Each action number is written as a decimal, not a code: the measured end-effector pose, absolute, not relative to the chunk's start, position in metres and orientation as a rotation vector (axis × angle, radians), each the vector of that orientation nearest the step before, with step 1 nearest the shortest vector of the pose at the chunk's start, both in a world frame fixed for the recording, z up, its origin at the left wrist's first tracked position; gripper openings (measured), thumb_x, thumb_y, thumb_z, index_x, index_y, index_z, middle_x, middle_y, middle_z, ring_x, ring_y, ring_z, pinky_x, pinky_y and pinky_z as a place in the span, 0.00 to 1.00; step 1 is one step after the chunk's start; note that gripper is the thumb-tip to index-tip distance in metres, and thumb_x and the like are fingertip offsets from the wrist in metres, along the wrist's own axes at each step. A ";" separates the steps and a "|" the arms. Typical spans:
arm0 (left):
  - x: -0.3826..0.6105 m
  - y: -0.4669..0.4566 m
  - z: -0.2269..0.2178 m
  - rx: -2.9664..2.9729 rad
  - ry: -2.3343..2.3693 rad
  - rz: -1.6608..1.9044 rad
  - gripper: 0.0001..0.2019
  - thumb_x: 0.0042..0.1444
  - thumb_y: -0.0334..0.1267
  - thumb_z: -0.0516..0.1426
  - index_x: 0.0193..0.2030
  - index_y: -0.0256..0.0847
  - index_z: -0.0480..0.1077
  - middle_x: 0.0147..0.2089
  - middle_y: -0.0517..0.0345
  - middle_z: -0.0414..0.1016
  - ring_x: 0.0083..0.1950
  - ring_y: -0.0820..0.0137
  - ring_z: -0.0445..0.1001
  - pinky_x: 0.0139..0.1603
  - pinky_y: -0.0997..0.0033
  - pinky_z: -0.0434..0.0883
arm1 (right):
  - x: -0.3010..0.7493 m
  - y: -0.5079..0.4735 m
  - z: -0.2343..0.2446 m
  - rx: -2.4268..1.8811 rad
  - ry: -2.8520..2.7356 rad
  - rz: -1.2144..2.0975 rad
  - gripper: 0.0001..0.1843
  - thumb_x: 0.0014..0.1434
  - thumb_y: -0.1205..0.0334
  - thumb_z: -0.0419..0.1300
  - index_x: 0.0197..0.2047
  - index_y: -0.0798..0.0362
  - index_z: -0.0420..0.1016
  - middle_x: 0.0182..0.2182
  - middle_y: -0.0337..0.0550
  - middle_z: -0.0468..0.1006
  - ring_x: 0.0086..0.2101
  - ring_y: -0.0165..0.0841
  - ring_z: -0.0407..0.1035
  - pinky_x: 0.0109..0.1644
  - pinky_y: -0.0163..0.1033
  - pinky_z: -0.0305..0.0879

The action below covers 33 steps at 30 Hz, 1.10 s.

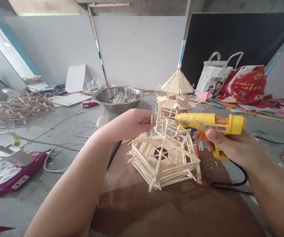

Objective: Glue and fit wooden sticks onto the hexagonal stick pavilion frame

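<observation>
My left hand [132,123] is closed in a pinch on a short wooden stick [151,126], holding it upright at the back rim of a hexagonal stick roof frame [164,158] that lies tilted on brown paper [156,204]. My right hand [231,144] grips a yellow glue gun [208,123] by its orange handle, nozzle pointing left toward the stick, just above the frame. A black cord [233,182] trails from the gun. Behind the frame stands a finished stick pagoda tower [176,95].
A steel bowl [118,97] sits behind my left hand. A heap of loose sticks [20,108] lies far left, a magenta device [11,174] and white cables near left. A white bag [216,77] and a red bag [245,84] stand back right among coloured paper scraps.
</observation>
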<state>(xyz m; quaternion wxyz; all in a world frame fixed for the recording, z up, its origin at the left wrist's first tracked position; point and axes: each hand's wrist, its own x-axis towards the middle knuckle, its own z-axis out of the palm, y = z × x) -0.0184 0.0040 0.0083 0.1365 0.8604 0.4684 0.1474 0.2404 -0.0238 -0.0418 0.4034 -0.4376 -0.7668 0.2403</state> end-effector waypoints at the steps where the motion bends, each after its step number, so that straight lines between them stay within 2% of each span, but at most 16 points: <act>1: -0.018 0.004 0.008 2.494 1.354 0.427 0.07 0.51 0.36 0.50 0.33 0.39 0.68 0.28 0.62 0.70 0.26 0.78 0.64 0.26 0.78 0.61 | 0.240 -0.024 -0.041 -1.106 -1.948 0.599 0.16 0.56 0.47 0.51 0.37 0.47 0.72 0.21 0.36 0.68 0.19 0.27 0.60 0.18 0.32 0.57; 6: -0.018 0.005 0.008 2.499 1.350 0.430 0.06 0.51 0.35 0.50 0.32 0.39 0.68 0.26 0.63 0.69 0.25 0.78 0.64 0.26 0.78 0.60 | 0.239 -0.026 -0.039 -1.067 -2.047 0.605 0.17 0.55 0.47 0.51 0.29 0.51 0.69 0.21 0.37 0.68 0.19 0.27 0.59 0.19 0.33 0.56; 10: -0.018 0.005 0.008 2.485 1.372 0.433 0.06 0.51 0.35 0.51 0.32 0.39 0.68 0.26 0.63 0.69 0.25 0.78 0.64 0.26 0.78 0.60 | 0.238 -0.026 -0.040 -1.086 -2.060 0.582 0.18 0.56 0.49 0.51 0.23 0.52 0.66 0.17 0.35 0.62 0.18 0.25 0.57 0.19 0.32 0.54; 18: -0.018 0.005 0.008 2.494 1.353 0.447 0.06 0.51 0.35 0.50 0.31 0.39 0.68 0.25 0.64 0.68 0.24 0.78 0.62 0.26 0.78 0.60 | 0.238 -0.027 -0.039 -1.090 -2.057 0.561 0.17 0.55 0.48 0.51 0.25 0.52 0.67 0.17 0.35 0.62 0.18 0.25 0.57 0.18 0.31 0.55; 23: -0.018 0.004 0.007 2.495 1.347 0.448 0.05 0.51 0.35 0.51 0.30 0.39 0.67 0.24 0.64 0.67 0.24 0.78 0.63 0.25 0.78 0.60 | 0.239 -0.028 -0.041 -1.112 -2.053 0.600 0.19 0.56 0.48 0.50 0.22 0.52 0.64 0.18 0.35 0.63 0.18 0.25 0.57 0.18 0.31 0.54; 28: -0.018 0.004 0.007 2.491 1.352 0.445 0.05 0.51 0.35 0.51 0.30 0.38 0.67 0.23 0.65 0.66 0.24 0.79 0.63 0.25 0.79 0.60 | 0.237 -0.026 -0.042 -1.077 -2.043 0.583 0.16 0.55 0.48 0.52 0.27 0.52 0.69 0.19 0.35 0.65 0.18 0.25 0.57 0.17 0.30 0.55; 30: -0.017 0.004 0.007 2.487 1.363 0.442 0.05 0.51 0.35 0.51 0.30 0.38 0.67 0.23 0.65 0.66 0.23 0.79 0.63 0.25 0.79 0.59 | 0.237 -0.026 -0.043 -1.086 -2.039 0.605 0.17 0.55 0.48 0.52 0.26 0.52 0.68 0.21 0.37 0.67 0.18 0.25 0.58 0.17 0.30 0.56; 33: -0.017 0.005 0.007 2.489 1.365 0.443 0.05 0.51 0.35 0.51 0.30 0.38 0.67 0.23 0.65 0.66 0.23 0.79 0.63 0.25 0.78 0.59 | 0.238 -0.025 -0.044 -1.094 -2.036 0.621 0.18 0.55 0.48 0.51 0.23 0.52 0.67 0.19 0.36 0.65 0.17 0.25 0.57 0.17 0.31 0.55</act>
